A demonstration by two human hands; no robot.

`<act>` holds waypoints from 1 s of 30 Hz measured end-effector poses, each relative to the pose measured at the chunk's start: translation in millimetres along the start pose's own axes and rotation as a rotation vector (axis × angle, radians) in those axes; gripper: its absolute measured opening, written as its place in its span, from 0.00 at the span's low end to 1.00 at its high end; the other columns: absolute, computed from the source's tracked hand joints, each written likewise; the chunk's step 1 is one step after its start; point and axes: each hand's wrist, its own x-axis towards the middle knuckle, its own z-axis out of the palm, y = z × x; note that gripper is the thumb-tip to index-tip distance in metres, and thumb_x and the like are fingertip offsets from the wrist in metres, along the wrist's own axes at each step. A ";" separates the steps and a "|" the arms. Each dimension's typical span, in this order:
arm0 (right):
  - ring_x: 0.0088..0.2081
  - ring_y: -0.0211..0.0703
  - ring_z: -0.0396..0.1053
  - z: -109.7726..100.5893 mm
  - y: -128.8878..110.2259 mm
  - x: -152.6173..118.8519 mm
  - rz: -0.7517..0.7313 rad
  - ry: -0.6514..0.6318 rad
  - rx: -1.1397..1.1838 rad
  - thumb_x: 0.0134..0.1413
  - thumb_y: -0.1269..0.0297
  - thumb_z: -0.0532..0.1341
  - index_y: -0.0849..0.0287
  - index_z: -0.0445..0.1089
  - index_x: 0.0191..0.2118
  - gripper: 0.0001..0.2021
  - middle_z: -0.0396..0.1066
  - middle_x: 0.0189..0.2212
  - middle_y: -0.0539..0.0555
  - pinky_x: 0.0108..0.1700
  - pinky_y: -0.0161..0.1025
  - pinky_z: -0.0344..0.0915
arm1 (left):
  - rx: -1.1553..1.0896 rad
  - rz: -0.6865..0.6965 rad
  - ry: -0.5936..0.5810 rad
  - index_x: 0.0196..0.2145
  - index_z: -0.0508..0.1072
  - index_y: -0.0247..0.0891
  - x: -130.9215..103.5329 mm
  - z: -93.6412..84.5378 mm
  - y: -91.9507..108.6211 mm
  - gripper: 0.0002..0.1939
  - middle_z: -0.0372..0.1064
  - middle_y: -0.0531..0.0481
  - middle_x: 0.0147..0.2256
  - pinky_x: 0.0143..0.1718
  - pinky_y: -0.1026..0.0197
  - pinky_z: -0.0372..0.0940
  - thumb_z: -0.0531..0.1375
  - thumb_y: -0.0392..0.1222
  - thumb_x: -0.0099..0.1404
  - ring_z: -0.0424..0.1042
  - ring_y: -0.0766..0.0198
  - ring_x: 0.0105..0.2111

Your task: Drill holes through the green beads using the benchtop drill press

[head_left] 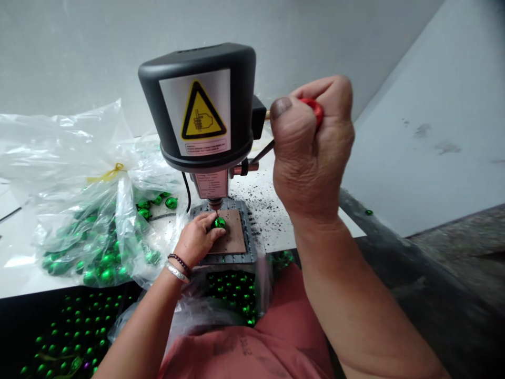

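A small bench drill press (197,105) with a black motor cover stands in front of me. My left hand (199,234) pinches a shiny green ball (220,223) on a brown board (232,231), which lies on the drill press's metal base (249,255). The drill bit (216,212) comes down to the top of the ball; whether it has entered cannot be made out. My right hand (315,142) is closed around the red-knobbed feed lever (268,149) to the right of the motor cover. Most of the red knob is hidden by my fingers.
To the left, a clear plastic bag (118,210) tied with yellow string holds many green balls. Dark shavings (272,216) are scattered over the white table (351,223). More green balls (232,289) sit below the table edge, near my lap. A wall stands behind.
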 end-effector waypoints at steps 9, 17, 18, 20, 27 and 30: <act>0.22 0.24 0.45 -13.0 -9.5 -7.9 -0.082 -0.032 -0.180 0.48 0.68 0.54 0.60 0.54 0.25 0.07 0.48 0.19 0.44 0.24 0.24 0.51 | -0.073 -0.147 -0.043 0.47 0.73 0.39 4.7 -4.9 3.6 0.23 0.73 0.48 0.44 0.50 0.56 0.62 0.63 0.46 0.52 0.71 0.56 0.44; 0.22 0.27 0.53 -32.2 -6.9 -31.7 -0.229 -0.182 -0.297 0.51 0.71 0.50 0.57 0.62 0.27 0.07 0.58 0.20 0.45 0.26 0.30 0.55 | -0.044 -0.152 -0.054 0.48 0.73 0.39 6.2 -4.2 2.2 0.24 0.73 0.47 0.46 0.49 0.59 0.61 0.63 0.46 0.52 0.70 0.57 0.45; 0.22 0.27 0.54 -33.5 -4.7 -35.7 -0.253 -0.194 -0.306 0.52 0.70 0.50 0.57 0.63 0.28 0.07 0.60 0.21 0.45 0.26 0.30 0.56 | -0.046 -0.149 -0.056 0.48 0.73 0.39 6.0 -4.3 2.8 0.24 0.73 0.48 0.46 0.48 0.59 0.62 0.63 0.46 0.52 0.70 0.57 0.45; 0.22 0.27 0.55 -34.6 -0.1 -43.8 -0.287 -0.175 -0.326 0.53 0.69 0.51 0.57 0.63 0.28 0.06 0.63 0.22 0.45 0.26 0.31 0.57 | -0.047 -0.142 -0.064 0.48 0.73 0.39 5.6 -4.9 4.3 0.24 0.73 0.47 0.45 0.48 0.59 0.62 0.62 0.45 0.53 0.71 0.57 0.44; 0.26 0.27 0.61 -27.5 8.7 -67.5 -0.232 -0.026 -0.357 0.52 0.66 0.57 0.58 0.64 0.29 0.03 0.65 0.24 0.46 0.30 0.29 0.60 | -0.035 -0.165 -0.074 0.48 0.73 0.38 5.1 -6.9 6.9 0.24 0.73 0.46 0.45 0.48 0.57 0.62 0.63 0.46 0.53 0.71 0.56 0.44; 0.27 0.27 0.60 -24.8 11.2 -74.8 -0.211 0.011 -0.367 0.53 0.68 0.55 0.59 0.63 0.29 0.04 0.63 0.23 0.46 0.31 0.28 0.60 | -0.043 -0.177 -0.064 0.48 0.73 0.38 5.0 -6.0 5.4 0.24 0.73 0.46 0.46 0.47 0.57 0.62 0.63 0.46 0.52 0.71 0.56 0.44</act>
